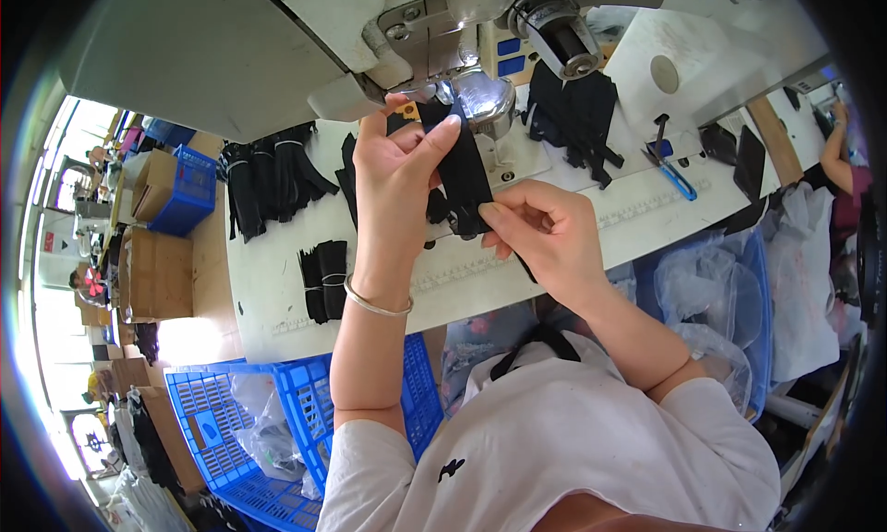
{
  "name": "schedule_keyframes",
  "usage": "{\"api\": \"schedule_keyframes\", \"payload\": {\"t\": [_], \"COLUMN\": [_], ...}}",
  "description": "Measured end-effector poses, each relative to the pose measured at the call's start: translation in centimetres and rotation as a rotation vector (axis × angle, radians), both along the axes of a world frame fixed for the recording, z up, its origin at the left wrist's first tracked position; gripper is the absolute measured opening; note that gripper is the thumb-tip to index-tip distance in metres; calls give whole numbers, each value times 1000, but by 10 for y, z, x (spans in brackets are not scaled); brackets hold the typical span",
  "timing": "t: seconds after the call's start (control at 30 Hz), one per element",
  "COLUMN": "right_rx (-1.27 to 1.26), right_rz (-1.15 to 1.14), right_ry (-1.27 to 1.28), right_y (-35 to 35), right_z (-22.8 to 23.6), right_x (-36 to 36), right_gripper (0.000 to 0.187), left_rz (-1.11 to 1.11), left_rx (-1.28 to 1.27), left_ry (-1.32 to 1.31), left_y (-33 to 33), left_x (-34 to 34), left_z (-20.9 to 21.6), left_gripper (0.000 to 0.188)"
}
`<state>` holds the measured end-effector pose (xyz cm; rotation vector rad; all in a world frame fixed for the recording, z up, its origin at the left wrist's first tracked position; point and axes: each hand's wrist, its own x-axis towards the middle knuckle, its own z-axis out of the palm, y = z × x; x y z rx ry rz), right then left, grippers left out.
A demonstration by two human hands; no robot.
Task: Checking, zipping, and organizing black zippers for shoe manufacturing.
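Note:
A black fabric strip [467, 167] hangs stretched between my two hands, in front of the sewing machine [425, 42]. My left hand [402, 149] pinches its upper part near the needle area, thumb on top. Lower down, the thumb and fingers of my right hand [545, 223] grip the strip's bottom end, where a thin black tail runs below the fingers. Part of the strip's upper end is hidden by my left hand and the machine. Behind it is a shiny, brightly lit rounded metal part [490, 98].
Tied bundles of black strips [268, 176] lie left on the white table [388, 301], with a smaller bundle [323, 278] nearer. More black pieces [573, 116] and blue-handled snips [679, 176] lie right. A blue crate [231, 430] stands below left, and a blue bin [762, 320] holds plastic bags.

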<state>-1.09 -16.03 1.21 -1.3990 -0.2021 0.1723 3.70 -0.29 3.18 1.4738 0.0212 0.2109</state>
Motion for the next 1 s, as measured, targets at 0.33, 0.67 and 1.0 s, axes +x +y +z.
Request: {"api": "schedule_keyframes", "payload": {"t": [0.33, 0.67, 1.0], "right_rx": [24, -90, -141], "right_rz": [-5, -25, 5], "right_ry": [4, -91, -99], "right_y": [2, -1, 1], "right_z": [-5, -11, -7], "right_x": [3, 18, 18], "right_gripper": [11, 14, 19], "left_rz": [46, -378, -178], "left_rx": [-31, -560, -638], "left_ry": [-21, 273, 159], "left_y": [-8, 0, -8], "left_x": [-1, -36, -38], "left_z": [3, -32, -44], "left_gripper": [41, 8, 7]}}
